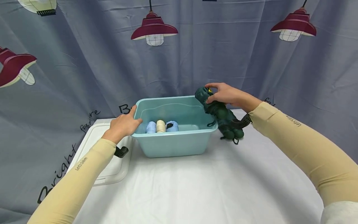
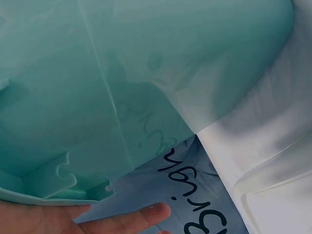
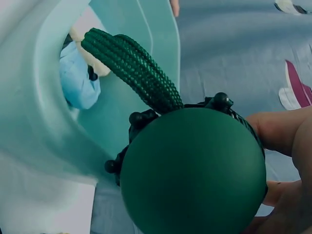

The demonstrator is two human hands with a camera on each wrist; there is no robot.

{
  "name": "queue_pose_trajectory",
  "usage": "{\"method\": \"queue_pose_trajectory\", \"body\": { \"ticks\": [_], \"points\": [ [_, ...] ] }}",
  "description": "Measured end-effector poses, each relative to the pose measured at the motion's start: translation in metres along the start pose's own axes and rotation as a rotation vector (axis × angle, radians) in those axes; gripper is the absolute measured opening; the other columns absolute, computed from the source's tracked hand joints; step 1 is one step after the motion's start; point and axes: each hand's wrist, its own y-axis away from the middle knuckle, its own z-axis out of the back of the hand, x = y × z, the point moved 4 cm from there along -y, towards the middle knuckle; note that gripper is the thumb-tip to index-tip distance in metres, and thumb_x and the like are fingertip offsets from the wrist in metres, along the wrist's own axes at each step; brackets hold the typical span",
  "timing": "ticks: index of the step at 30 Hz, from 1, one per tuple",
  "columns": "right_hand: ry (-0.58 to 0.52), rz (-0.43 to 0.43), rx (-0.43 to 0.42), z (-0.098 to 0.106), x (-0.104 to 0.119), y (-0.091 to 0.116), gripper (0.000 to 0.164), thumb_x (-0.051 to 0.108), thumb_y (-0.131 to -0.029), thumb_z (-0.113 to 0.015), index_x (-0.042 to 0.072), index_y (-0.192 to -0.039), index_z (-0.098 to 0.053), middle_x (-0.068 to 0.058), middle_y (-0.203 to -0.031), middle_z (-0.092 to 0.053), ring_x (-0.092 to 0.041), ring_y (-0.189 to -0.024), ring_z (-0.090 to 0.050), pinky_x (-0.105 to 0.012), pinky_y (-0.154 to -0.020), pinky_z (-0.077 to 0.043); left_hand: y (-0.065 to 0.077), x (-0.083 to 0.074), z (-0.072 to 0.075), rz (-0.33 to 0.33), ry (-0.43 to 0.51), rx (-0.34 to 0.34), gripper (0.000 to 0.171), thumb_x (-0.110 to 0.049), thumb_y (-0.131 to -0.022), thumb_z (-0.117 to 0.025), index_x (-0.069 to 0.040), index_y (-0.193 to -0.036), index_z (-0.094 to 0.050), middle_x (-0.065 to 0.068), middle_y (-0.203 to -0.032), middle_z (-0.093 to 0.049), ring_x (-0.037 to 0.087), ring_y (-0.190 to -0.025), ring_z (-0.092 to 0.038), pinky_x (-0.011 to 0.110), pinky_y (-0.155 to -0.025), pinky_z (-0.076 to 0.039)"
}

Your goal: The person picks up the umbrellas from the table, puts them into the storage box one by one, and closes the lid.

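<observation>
In the head view a dark green folded umbrella (image 1: pixel 203 95) is in my right hand (image 1: pixel 226 94), above the right rim of a teal plastic bin (image 1: pixel 173 144). The right wrist view shows its round end (image 3: pixel 192 170), a braided green cord (image 3: pixel 131 68) and dark rib tips, with thumb and fingers around its side. More dark green bundled fabric (image 1: pixel 230 132) with loops lies below that hand on the table. My left hand (image 1: pixel 123 126) holds the bin's left rim, thumb over the inner side. Two light blue rolls (image 1: pixel 151 127) and a cream roll (image 1: pixel 160 126) lie inside the bin.
A white lid (image 1: pixel 110 174) lies on the white tablecloth (image 1: pixel 190 186), left of the bin and partly under my left arm. Behind the table hangs a grey-blue curtain (image 1: pixel 218 46) printed with red lamps.
</observation>
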Motion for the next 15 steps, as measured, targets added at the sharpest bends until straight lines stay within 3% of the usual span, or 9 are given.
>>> {"method": "queue_pose_trajectory", "body": {
  "ticks": [5, 9, 15],
  "points": [
    [0.02, -0.019, 0.038, -0.008, 0.007, -0.01, 0.081, 0.022, -0.094, -0.067, 0.024, -0.162, -0.023, -0.013, -0.163, -0.026, -0.026, -0.118, -0.052, -0.036, -0.082, -0.051, 0.0, 0.0, 0.0, -0.007, 0.008, 0.013, 0.08, -0.051, -0.1, -0.036, -0.022, -0.164, 0.003, 0.024, -0.121, -0.064, 0.034, -0.097, -0.063, 0.043, -0.066, -0.043],
    [0.045, -0.027, 0.066, -0.013, 0.013, -0.017, 0.081, 0.023, -0.094, -0.067, 0.021, -0.162, -0.023, -0.013, -0.156, -0.039, -0.023, -0.104, -0.057, -0.032, -0.073, -0.051, 0.0, -0.001, -0.001, -0.005, 0.004, 0.015, 0.08, -0.052, -0.1, -0.037, -0.023, -0.164, 0.002, 0.023, -0.123, -0.064, 0.034, -0.099, -0.063, 0.044, -0.068, -0.042],
    [0.074, -0.066, 0.117, -0.026, 0.024, -0.027, 0.082, 0.024, -0.093, -0.068, 0.02, -0.162, -0.023, -0.012, -0.156, -0.042, -0.023, -0.114, -0.06, -0.033, -0.077, -0.054, 0.002, 0.0, -0.001, -0.001, 0.01, 0.012, 0.08, -0.051, -0.1, -0.036, -0.023, -0.164, 0.003, 0.024, -0.124, -0.064, 0.034, -0.099, -0.063, 0.043, -0.066, -0.042]
  ]
}}
